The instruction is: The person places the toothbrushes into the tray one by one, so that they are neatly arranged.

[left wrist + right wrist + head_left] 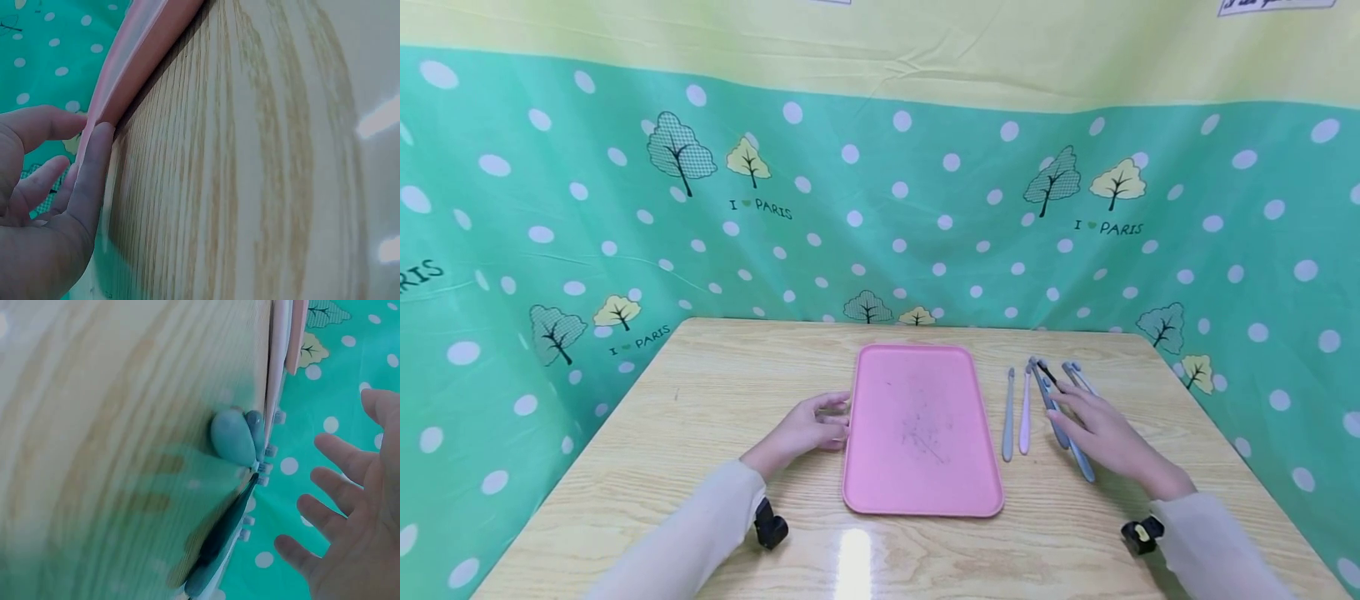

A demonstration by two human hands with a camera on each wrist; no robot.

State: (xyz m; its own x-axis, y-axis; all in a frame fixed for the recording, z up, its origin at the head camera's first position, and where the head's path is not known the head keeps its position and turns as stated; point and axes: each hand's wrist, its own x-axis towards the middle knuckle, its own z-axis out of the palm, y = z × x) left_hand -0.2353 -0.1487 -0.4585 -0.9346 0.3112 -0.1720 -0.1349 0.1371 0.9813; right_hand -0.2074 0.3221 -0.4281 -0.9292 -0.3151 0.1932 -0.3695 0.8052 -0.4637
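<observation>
A pink tray point(917, 425) lies flat on the table. My left hand point(820, 423) is at its left side, fingers loosely bent. In the left wrist view the thumb and index fingertips touch the tray rim point(134, 69). Right of the tray lie several toothbrushes: a grey-blue one point(1008, 421), a pink-purple one point(1026, 417), and a group with grey, blue and black handles. Over this group my right hand point(1097, 429) hovers with spread fingers and an empty palm, hiding part of it. A black handle point(219, 531) shows in the right wrist view.
The wooden table point(730, 400) extends on both sides of the tray. Behind it and at its sides hangs a green dotted curtain point(820, 225). Each wrist wears a black camera mount, such as the left mount point(770, 525).
</observation>
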